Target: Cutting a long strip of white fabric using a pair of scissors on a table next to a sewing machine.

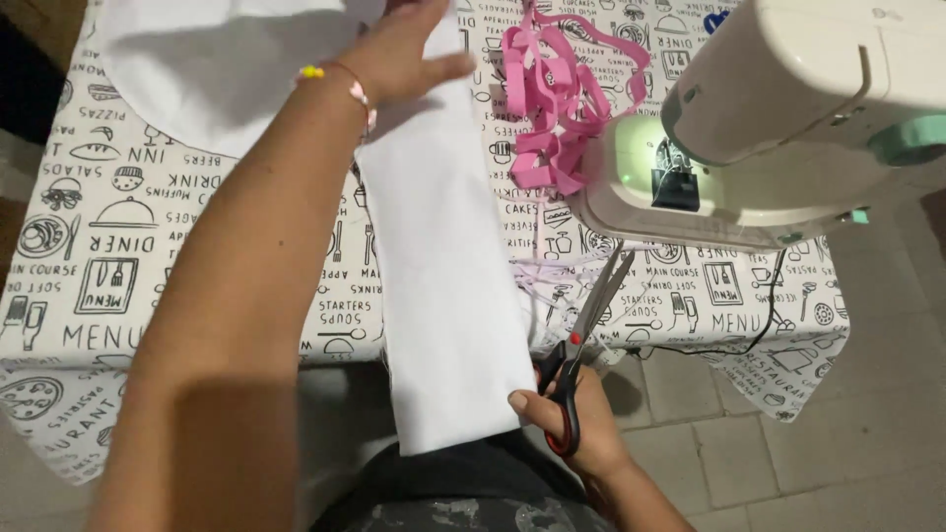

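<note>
Long white fabric strip point(443, 286), black-handled steel scissors point(581, 335)

White fabric strip point(443, 286) under left hand point(399, 54), scissors point(576, 345) in right hand point(572, 429)

We see a counter point(118, 296) draped in a white cloth printed with black drawings, its edge hanging down. Below it lies a floor point(788, 453) of grey square tiles. A small lamp glows under a white sewing machine point(788, 89).
</note>
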